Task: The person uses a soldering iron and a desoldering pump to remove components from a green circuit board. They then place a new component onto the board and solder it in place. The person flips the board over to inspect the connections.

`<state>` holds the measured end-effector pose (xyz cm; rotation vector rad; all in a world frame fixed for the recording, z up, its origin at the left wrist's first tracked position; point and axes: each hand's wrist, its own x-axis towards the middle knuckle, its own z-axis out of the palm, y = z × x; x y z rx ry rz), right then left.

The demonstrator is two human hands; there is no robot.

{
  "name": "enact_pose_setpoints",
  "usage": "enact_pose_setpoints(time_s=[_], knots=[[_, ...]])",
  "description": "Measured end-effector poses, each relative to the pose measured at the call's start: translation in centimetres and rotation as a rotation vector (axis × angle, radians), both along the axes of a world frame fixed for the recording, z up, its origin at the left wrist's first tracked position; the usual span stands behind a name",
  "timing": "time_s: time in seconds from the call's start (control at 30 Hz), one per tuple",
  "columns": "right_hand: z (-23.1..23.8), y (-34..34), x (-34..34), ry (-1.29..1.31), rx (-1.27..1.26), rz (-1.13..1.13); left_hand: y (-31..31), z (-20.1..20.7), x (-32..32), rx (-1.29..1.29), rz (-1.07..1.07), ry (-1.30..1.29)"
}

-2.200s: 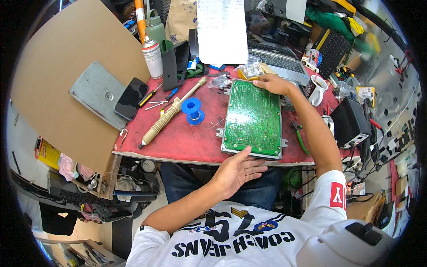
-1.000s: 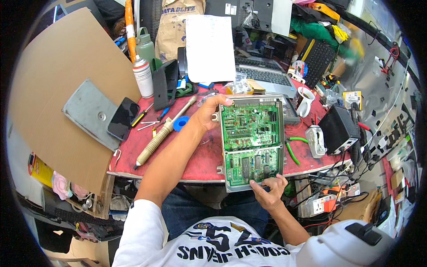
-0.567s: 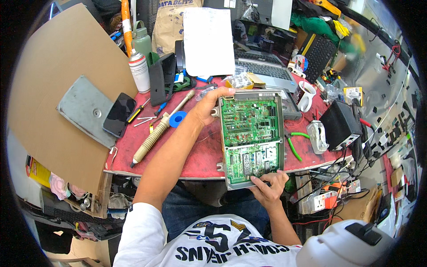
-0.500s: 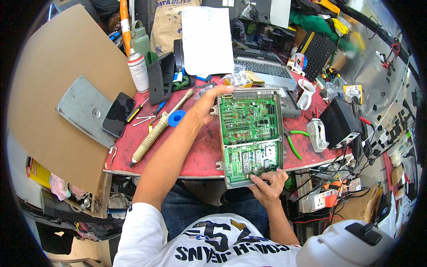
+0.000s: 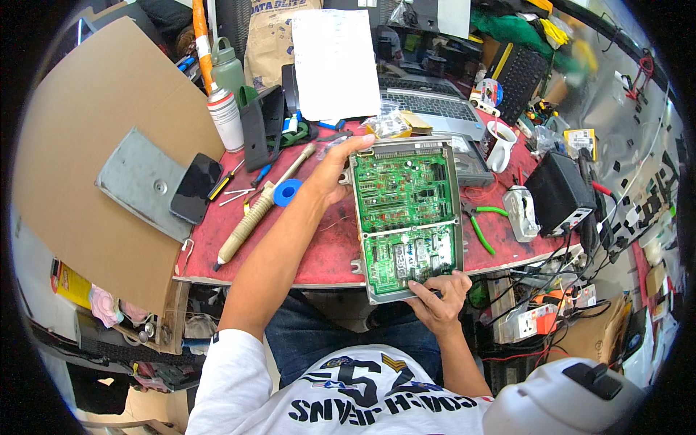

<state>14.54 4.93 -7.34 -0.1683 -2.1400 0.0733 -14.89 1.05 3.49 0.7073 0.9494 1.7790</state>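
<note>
A green circuit board sits in an open grey metal housing, held up over the front of the red table. My left hand is closed on the housing's upper left side, its thumb along the top edge. At the lower right corner my right hand grips the rim, thumb and bent fingers near the board's lower chips. Left of the housing lie a beige ribbed desoldering pump and a blue spool, partly behind my left forearm. Green-handled pliers rest just right of it.
A flat grey metal cover and a black phone lie at the left by a cardboard sheet. Behind stand a spray can, white paper and a laptop. A mug and black box are right.
The housing has tilted slightly and shifted a little, with both hands still on it. The whole view has moved slightly.
</note>
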Motion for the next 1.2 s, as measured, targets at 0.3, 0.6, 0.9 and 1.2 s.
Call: enact_pose_setpoints(time_s=[0.3, 0.6, 0.9, 1.2], knots=[[-0.16, 0.21, -0.11, 0.016, 0.012, 0.010, -0.28, 0.30, 0.16, -0.043, 0.011, 0.027], [-0.02, 0.02, -0.10, 0.011, 0.008, 0.006, -0.16, 0.36, 0.22, 0.035, -0.067, 0.089], [-0.13, 0.06, 0.08, -0.002, 0.003, 0.008, -0.31, 0.53, 0.08, 0.096, -0.078, 0.155], [-0.13, -0.03, 0.04, 0.004, -0.009, 0.011, -0.29, 0.16, -0.09, 0.067, -0.046, 0.149]])
